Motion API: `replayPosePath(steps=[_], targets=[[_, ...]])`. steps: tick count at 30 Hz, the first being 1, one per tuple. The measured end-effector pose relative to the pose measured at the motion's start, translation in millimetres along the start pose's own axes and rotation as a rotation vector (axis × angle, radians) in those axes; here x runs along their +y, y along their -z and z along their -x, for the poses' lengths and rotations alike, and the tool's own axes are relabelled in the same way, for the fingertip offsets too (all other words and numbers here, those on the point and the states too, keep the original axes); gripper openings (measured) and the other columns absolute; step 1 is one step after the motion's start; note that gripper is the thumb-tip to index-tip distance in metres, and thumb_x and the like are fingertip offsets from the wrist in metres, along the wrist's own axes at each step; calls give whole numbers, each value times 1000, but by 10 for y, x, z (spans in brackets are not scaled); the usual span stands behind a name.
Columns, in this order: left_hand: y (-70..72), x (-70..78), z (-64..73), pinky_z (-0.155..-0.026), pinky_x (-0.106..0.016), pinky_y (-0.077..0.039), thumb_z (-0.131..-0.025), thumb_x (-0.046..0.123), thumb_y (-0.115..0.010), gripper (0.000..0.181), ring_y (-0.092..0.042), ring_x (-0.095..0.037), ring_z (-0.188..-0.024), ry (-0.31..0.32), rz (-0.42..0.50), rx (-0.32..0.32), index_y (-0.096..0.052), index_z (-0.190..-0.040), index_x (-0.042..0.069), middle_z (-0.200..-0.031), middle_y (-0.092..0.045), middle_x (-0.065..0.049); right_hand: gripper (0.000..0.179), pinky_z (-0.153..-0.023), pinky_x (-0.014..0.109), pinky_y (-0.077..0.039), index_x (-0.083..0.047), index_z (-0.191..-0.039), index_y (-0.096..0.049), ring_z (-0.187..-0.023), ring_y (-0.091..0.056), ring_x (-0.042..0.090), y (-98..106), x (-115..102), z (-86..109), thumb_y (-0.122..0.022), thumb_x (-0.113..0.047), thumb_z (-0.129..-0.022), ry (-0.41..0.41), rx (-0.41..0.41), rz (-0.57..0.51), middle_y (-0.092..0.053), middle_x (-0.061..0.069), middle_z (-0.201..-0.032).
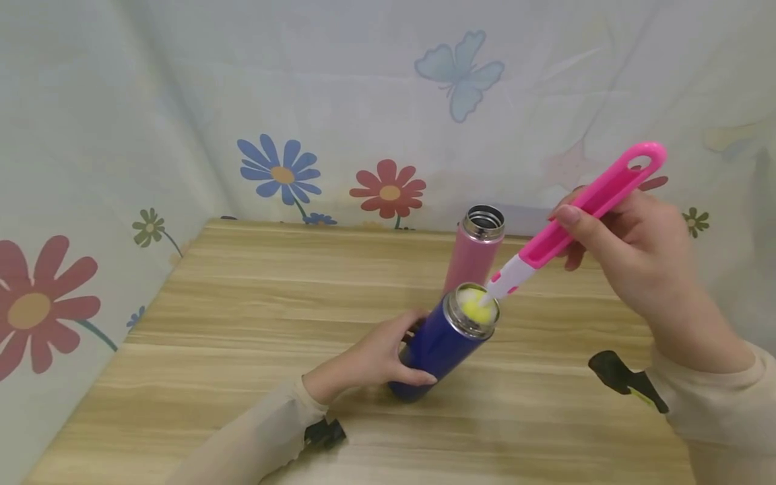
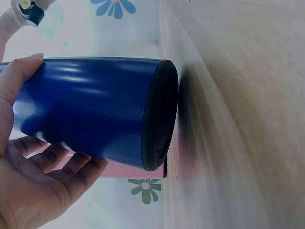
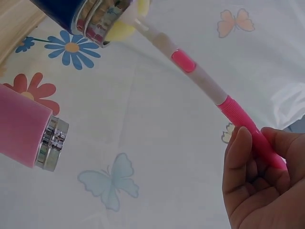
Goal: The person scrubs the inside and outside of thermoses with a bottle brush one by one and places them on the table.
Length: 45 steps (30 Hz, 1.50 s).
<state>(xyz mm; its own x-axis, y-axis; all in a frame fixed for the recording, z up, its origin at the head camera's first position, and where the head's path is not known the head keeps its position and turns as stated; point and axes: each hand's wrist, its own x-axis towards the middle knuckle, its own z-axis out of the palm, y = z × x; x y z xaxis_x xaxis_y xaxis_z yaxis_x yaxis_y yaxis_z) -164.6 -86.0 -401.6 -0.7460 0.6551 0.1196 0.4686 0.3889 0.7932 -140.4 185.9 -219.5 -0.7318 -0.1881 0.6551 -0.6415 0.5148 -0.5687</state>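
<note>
My left hand (image 1: 388, 350) grips a dark blue thermos bottle (image 1: 445, 347) around its lower body, and the bottle leans to the right with its uncovered steel mouth facing up. In the left wrist view the black base of the blue bottle (image 2: 95, 109) is tilted, its lower edge close to the tabletop. My right hand (image 1: 649, 256) pinches the pink handle of a bottle brush (image 1: 558, 236) between thumb and fingers. The brush slants down to the left, and its yellow and white sponge head (image 1: 475, 306) sits in the mouth of the blue bottle, partly hidden inside.
Just behind the blue bottle stands a pink thermos bottle (image 1: 473, 256), upright with no lid. Both are on a wood-grain table (image 1: 261, 289). A pale curtain (image 1: 339, 81) printed with flowers and butterflies hangs along the table's back and left edges.
</note>
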Motion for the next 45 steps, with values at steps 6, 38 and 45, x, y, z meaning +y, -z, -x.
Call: replayPosePath(steps=[6, 38, 45], targets=[[15, 18, 13, -94, -34, -51, -70, 30, -85, 79, -60, -21, -111, 11, 2, -3, -42, -135, 11, -122, -61, -6, 11, -56, 13, -50, 2, -99, -64, -53, -60, 5, 5, 22, -9, -58, 4, -91, 18, -33, -90, -70, -10, -79], [20, 4, -17, -95, -35, -51, -69, 27, -85, 79, -61, -22, -111, 11, -15, 3, -42, -133, 10, -121, -62, -7, 12, -56, 15, -51, -1, -101, -66, -57, -64, 3, -317, 85, 145, -65, -6, -90, -81, -254, -9, -71, 9, -76], [28, 19, 1, -94, -34, -52, -69, 27, -85, 78, -61, -22, -110, 5, -21, 3, -42, -132, 11, -121, -62, -7, 10, -53, 18, -49, -2, -96, -66, -58, -63, 3, -379, 102, 154, -66, -10, -89, -100, -302, 2, -70, 5, -72]])
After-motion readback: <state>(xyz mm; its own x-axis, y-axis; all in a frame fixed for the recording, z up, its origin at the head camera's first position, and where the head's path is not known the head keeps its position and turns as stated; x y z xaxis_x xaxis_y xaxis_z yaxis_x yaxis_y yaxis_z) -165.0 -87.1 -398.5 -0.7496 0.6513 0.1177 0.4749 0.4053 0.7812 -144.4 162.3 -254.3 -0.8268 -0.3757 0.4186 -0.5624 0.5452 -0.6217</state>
